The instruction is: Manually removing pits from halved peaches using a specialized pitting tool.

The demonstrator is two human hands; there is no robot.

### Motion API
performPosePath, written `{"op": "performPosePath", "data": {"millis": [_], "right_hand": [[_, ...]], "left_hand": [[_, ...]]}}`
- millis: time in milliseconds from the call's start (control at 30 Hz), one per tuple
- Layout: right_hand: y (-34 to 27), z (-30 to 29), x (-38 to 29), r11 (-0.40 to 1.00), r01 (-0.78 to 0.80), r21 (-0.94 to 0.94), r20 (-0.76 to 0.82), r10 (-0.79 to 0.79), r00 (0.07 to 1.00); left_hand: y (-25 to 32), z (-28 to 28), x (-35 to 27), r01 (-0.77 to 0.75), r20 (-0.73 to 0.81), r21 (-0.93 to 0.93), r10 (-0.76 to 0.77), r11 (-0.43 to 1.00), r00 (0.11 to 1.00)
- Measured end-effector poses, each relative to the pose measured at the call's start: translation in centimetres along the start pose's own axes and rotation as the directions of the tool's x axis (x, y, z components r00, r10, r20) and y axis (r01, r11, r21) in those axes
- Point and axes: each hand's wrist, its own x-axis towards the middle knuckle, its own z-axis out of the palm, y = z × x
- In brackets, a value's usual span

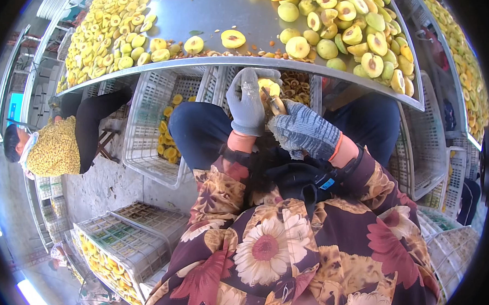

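My left hand (248,103), in a grey knit glove, holds a yellow halved stone fruit (269,87) just below the metal table's edge. My right hand (305,128), in a blue-grey knit glove, grips a small tool (277,105) with a light wooden handle, its metal end against the fruit's cut face. Under my hands stands a crate holding brown pits (295,86). Cut fruit halves (374,43) are heaped at the right of the metal table (218,12), and more halves (106,32) cover its left side.
A plastic crate (146,148) with yellow halves stands left of my knees. Empty-looking crates (430,160) are at the right. Stacked crates (142,238) of fruit stand behind at lower left. A person (52,148) sits at the left; a dark-clothed leg (468,201) shows at far right.
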Motion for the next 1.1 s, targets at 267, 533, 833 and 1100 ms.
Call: {"op": "performPosePath", "data": {"millis": [267,533,833,1100], "right_hand": [[1.1,0.9,0.5,0.921,0.098,-0.376,-0.136,-0.160,0.978],[1.4,-0.9,-0.6,0.855,-0.169,0.490,0.195,0.081,0.977],[0.2,1.0,0.5,0.960,-0.172,-0.222,-0.195,0.129,0.972],[3.4,1.0,1.8,0.718,-0.029,-0.696,-0.311,-0.265,0.913]], "left_hand": [[0.5,-1.2,1.5,0.031,0.233,0.278,-0.099,0.960,0.967],[1.8,-0.8,1.2,0.280,0.251,0.196,-0.324,0.940,0.912],[-0.5,-0.6,0.9,0.174,0.084,0.111,-0.184,0.978,0.979],[-1.4,0.0,0.8,0.183,-0.053,0.114,-0.178,0.976,0.983]]}}
